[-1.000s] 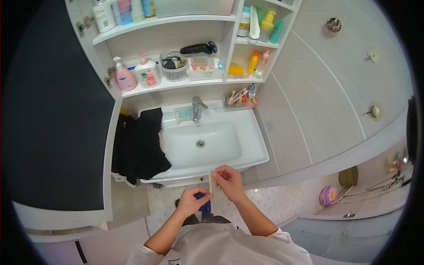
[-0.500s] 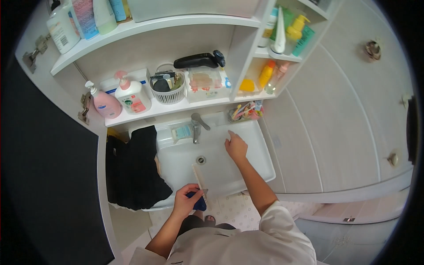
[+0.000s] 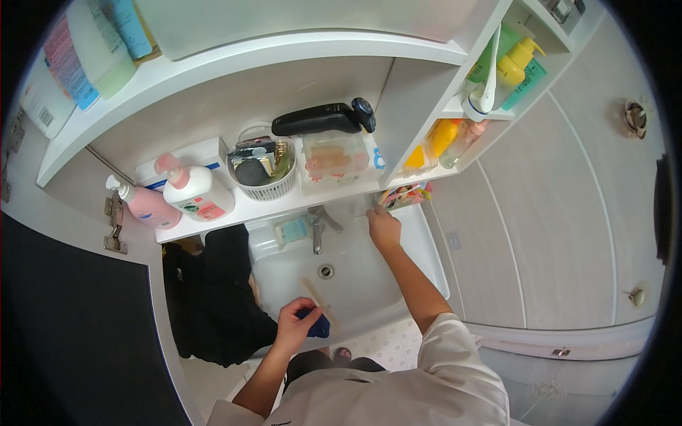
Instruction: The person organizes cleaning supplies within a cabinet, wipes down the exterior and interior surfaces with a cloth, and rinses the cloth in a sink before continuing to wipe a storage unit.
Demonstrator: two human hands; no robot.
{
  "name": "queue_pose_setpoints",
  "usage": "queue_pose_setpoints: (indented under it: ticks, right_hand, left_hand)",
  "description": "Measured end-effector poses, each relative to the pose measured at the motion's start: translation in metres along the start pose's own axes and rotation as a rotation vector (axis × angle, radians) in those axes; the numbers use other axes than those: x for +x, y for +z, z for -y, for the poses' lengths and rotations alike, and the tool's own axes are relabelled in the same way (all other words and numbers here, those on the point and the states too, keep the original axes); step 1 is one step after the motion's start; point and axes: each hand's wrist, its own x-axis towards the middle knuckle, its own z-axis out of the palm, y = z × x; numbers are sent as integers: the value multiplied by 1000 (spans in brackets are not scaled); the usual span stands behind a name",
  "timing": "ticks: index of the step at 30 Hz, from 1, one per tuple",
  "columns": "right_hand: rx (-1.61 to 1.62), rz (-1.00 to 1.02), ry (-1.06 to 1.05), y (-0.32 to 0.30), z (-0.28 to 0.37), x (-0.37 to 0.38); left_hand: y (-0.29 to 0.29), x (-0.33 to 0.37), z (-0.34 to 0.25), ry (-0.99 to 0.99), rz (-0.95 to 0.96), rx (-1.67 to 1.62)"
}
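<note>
My left hand (image 3: 296, 323) is closed on a dark blue cloth-like thing (image 3: 320, 326) at the sink's front edge. A long thin pale beige strip (image 3: 310, 289) runs from beside those fingers into the white sink (image 3: 362, 285); whether the fingers also grip it I cannot make out. At the back right, my right hand (image 3: 384, 228) reaches to the left end of a clear container (image 3: 406, 196) full of small colourful items. Its fingertips are blurred there, and contact is unclear.
A grey faucet (image 3: 317, 231) stands at the sink's back, beside a pale blue packet (image 3: 292, 231). Black cloth (image 3: 213, 305) covers the left side. Above hangs a white shelf (image 3: 266, 204) with pump bottles (image 3: 199, 193), a small basket (image 3: 266, 188) and a black shaver (image 3: 320, 119).
My right hand has moved back to the clear container, its pointing finger no longer standing out. The view has shifted closer to the shelves. My left hand still holds the dark blue thing.
</note>
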Motion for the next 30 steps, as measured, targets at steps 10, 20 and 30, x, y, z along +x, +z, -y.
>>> queue_pose_setpoints:
  ticks: [10,20,30]
  right_hand:
    - [357,-503,243,-87,-82,-25]
    - [1357,-62,55,-201,-80,-73]
    - [1635,513,-348,-231,9,-133]
  left_hand:
    - [28,18,-3,30,50,33]
    - [76,-8,-24,193,-75,109]
    - [139,-93,-24,280,-45,173]
